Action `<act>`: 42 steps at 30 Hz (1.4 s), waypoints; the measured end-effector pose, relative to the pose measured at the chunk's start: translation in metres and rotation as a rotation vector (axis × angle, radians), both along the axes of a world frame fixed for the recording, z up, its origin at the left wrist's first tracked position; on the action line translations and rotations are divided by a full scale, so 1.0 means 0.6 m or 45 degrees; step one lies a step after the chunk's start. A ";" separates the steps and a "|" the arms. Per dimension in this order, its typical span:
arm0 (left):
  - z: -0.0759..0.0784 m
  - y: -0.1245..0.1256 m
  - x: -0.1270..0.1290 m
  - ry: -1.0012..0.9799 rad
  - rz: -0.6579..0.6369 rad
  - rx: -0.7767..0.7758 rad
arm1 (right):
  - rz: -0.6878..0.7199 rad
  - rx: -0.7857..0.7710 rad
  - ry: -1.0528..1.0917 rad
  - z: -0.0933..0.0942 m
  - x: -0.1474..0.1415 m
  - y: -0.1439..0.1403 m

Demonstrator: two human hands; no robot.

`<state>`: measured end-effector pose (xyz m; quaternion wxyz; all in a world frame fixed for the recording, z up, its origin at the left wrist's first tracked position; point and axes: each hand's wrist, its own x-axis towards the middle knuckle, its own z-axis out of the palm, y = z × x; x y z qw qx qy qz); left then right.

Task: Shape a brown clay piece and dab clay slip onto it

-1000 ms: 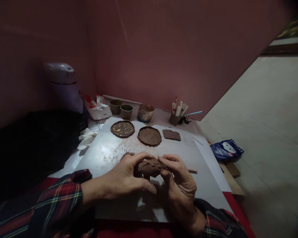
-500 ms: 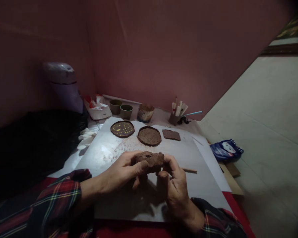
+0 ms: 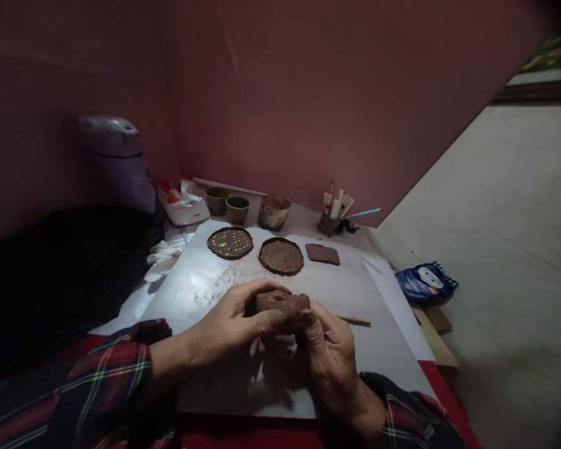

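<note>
A brown lump of clay (image 3: 283, 303) with a small hole in its upper side is held above the white sheet (image 3: 369, 368). My left hand (image 3: 240, 318) wraps round its left side, thumb along the near face and fingers over the far edge. At the right end, my right hand (image 3: 330, 346) pinches the clay between thumb and fingers. Behind the right hand lies a thin wooden stick (image 3: 358, 320). Beyond the hands lie a round clay plate with yellow specks (image 3: 230, 243), a plain round clay plate (image 3: 281, 257) and a small rectangular clay slab (image 3: 322, 253).
Along the back stand two cups (image 3: 237, 211), a stained bowl (image 3: 273, 212) and a holder with pens and brushes (image 3: 330, 222). White gloves (image 3: 163, 259) and a black bag (image 3: 65, 274) are at the left. A dark blue packet (image 3: 426, 282) lies off to the right.
My right thumb has moved up from below the clay onto its right end. The clay lump is slightly lower and turned a little. My left fingers reach further over its far edge.
</note>
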<state>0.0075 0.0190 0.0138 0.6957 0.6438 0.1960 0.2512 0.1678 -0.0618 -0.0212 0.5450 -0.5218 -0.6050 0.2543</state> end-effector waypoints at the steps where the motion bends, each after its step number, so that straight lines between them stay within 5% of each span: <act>1: 0.001 0.001 0.000 0.005 0.000 -0.002 | 0.002 -0.009 -0.005 -0.002 0.000 0.000; 10: -0.018 0.011 -0.001 -0.029 0.005 -0.220 | 0.003 0.007 -0.110 -0.008 0.007 0.006; 28: -0.005 0.009 0.000 -0.006 0.048 -0.099 | 0.122 -0.101 0.051 0.007 -0.003 0.001; 36: -0.024 0.013 0.007 -0.192 -0.032 -0.410 | 0.054 -0.089 0.064 -0.005 0.002 0.005; 42: -0.017 0.010 0.006 -0.061 0.061 -0.210 | 0.091 -0.056 0.044 -0.005 0.002 0.006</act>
